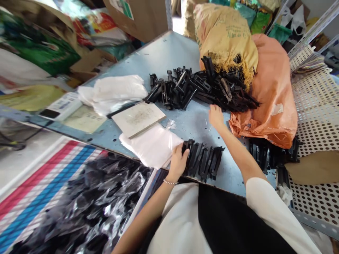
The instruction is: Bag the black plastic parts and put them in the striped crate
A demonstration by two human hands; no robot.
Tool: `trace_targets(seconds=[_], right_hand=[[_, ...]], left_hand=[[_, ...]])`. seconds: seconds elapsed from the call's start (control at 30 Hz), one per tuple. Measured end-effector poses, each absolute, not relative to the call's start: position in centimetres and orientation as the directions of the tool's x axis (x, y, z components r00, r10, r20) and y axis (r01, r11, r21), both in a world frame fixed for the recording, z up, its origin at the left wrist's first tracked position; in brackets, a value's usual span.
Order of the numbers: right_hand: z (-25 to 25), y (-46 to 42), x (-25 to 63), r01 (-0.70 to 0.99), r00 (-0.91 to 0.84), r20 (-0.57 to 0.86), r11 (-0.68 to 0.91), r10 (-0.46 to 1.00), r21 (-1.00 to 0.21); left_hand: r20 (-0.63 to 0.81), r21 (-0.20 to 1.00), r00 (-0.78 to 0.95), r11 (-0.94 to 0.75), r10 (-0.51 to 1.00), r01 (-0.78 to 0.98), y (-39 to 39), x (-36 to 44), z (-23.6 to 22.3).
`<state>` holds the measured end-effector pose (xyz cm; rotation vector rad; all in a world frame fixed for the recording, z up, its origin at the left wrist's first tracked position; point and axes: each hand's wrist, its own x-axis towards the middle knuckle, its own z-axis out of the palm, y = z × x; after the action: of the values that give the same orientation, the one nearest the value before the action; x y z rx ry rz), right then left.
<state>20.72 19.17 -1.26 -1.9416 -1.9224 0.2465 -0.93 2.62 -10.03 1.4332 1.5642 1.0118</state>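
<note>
Several slim black plastic parts stand side by side in a row at the table's front edge. My left hand, a beaded bracelet at its wrist, is closed against the left end of this row, its fingers and thumb at the endmost part. Further back, my right hand is at the near edge of a loose pile of similar black plastic parts. Its fingers are bent and closed; what they hold, if anything, is hidden.
A white board lies over white plastic bags, with more white bags behind. A yellow sack and an orange sack stand at right. Below left, a striped container holds black bagged items.
</note>
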Motion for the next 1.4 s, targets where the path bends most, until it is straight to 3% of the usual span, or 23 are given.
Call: trace_targets(seconds=[0.1, 0.3, 0.37, 0.47, 0.53, 0.63, 0.73, 0.8, 0.87, 0.97, 1.03, 1.1, 1.17, 1.23, 1.4], right_hand=[[-0.9, 23.1, 22.7, 0.864, 0.241, 0.16, -0.137, 0.957, -0.484], [-0.8, 21.5, 26.0, 0.778, 0.198, 0.114, -0.085, 0.974, -0.623], [-1.1, 18.6, 26.2, 0.747, 0.17, 0.045, -0.099, 0.984, -0.657], [-1.4, 12.2, 24.7, 0.694, 0.065, -0.052, -0.083, 0.997, -0.715], [-1.0, 8.0, 22.9, 0.615, -0.131, -0.036, 0.053, 0.991, -0.787], [0.4, 4.5, 21.0, 0.621, -0.261, 0.123, 0.265, 0.957, -0.738], [2.1, 5.4, 20.5, 0.722, -0.252, 0.319, 0.397, 0.914, -0.567], [2.8, 7.0, 20.3, 0.719, -0.325, 0.339, 0.463, 0.883, -0.519], [3.1, 8.2, 19.6, 0.648, -0.385, 0.25, 0.453, 0.889, -0.612], [2.9, 8.1, 17.9, 0.471, -0.386, 0.035, 0.23, 0.922, -0.852], [2.6, 6.9, 16.9, 0.392, -0.404, -0.026, 0.147, 0.914, -0.908], [2.2, 5.1, 16.1, 0.429, -0.479, 0.039, 0.272, 0.877, -0.861], [1.5, 3.2, 15.4, 0.523, -0.568, 0.124, 0.474, 0.813, -0.708], [0.6, 1.4, 14.9, 0.601, -0.604, 0.157, 0.576, 0.782, -0.555], [-1.7, -1.3, 16.0, 0.755, -0.443, 0.077, 0.418, 0.893, -0.505]], left_hand=[[0.1, 0.872, -0.038, -0.069, 0.994, 0.484, 2.3, 0.2, -10.7], [0.134, 0.891, -0.005, -0.118, 0.991, 0.438, 2.0, -0.7, -9.0], [0.105, 0.94, 0.007, -0.102, 0.994, 0.325, 2.5, -0.2, -7.7], [0.009, 1.0, 0.095, -0.006, 0.995, -0.031, 4.2, 2.0, -5.6], [-0.082, 0.954, 0.129, 0.115, 0.988, -0.278, 5.2, 3.5, -4.2], [-0.228, 0.853, 0.186, 0.289, 0.956, -0.435, 5.5, 4.2, -2.2], [-0.306, 0.792, 0.314, 0.423, 0.899, -0.439, 4.3, 3.4, -0.6], [-0.32, 0.78, 0.372, 0.465, 0.871, -0.419, 3.2, 2.7, 0.0], [-0.288, 0.837, 0.331, 0.404, 0.899, -0.369, 2.5, 2.1, 0.0], [-0.212, 0.92, 0.179, 0.258, 0.961, -0.295, 2.4, 1.5, -0.5], [-0.235, 0.906, 0.117, 0.261, 0.965, -0.332, 2.7, 1.0, -0.8], [-0.309, 0.852, 0.095, 0.32, 0.946, -0.414, 3.1, 0.7, -0.9], [-0.369, 0.806, 0.1, 0.372, 0.924, -0.46, 3.1, 0.5, -0.9], [-0.366, 0.828, 0.087, 0.367, 0.927, -0.424, 2.7, 0.4, -1.0], [-0.316, 0.915, -0.016, 0.3, 0.949, -0.27, 1.2, -0.5, -2.9]])
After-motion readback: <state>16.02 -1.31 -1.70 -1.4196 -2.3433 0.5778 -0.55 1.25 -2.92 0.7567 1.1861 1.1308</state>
